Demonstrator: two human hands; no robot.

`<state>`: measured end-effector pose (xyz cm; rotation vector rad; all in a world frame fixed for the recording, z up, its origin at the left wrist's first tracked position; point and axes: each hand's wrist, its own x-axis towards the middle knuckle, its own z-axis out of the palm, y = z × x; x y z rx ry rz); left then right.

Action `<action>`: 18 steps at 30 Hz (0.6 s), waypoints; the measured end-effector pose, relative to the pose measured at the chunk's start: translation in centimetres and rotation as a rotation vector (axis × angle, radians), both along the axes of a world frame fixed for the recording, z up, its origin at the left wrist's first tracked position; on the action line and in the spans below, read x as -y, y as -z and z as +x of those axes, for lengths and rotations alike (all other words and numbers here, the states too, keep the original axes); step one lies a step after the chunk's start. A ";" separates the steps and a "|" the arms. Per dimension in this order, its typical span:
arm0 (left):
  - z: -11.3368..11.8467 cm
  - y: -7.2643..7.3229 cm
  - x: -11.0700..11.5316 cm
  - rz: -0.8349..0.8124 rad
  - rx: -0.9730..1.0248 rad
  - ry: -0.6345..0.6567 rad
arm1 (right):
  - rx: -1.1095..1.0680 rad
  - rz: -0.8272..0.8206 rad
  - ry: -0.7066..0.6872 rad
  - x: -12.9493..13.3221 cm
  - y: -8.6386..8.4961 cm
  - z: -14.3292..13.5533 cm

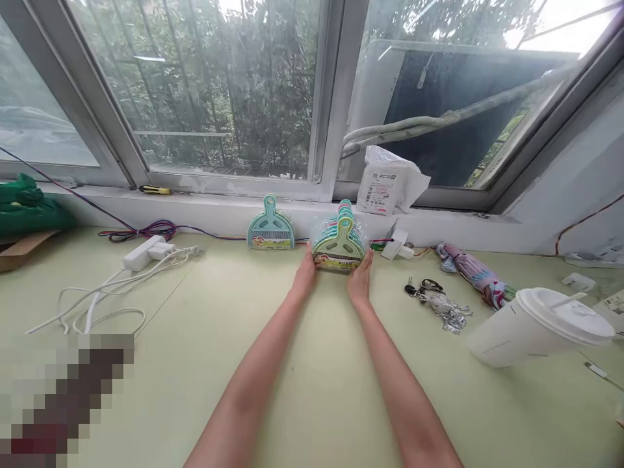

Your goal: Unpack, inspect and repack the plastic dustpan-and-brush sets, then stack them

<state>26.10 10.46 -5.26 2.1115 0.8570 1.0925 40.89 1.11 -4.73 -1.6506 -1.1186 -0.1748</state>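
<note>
1. Head view shows two bare hands, the left hand [305,268] and right hand [359,278], gripping opposite sides of one row of plastic-wrapped dustpan-and-brush sets [340,244] between them.
2. One separate mint-green plastic dustpan-and-brush set [270,227] stands to the row's left; one white lidded cup [539,327] and one bunch of keys [439,300] lie to the right.
3. The row stands on the pale green tabletop [326,390], near the white window ledge [209,205]; its front piece is yellowish green, with a looped handle and printed label, and mint and pink edges behind.
4. Overlap hides the row's exact count; pixelation covers the lower left corner.
</note>
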 end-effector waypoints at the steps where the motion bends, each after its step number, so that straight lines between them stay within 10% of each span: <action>1: 0.0 -0.1 0.1 0.000 -0.011 -0.012 | -0.002 -0.011 0.014 0.0 0.0 0.0; 12: -1.3 -2.1 2.7 0.125 -0.298 -0.276 | 0.101 -0.148 0.193 1.5 -2.3 -1.7; 18: -5.5 -2.3 5.7 0.094 -0.219 -0.395 | 0.370 -0.269 0.008 7.7 -3.9 -9.1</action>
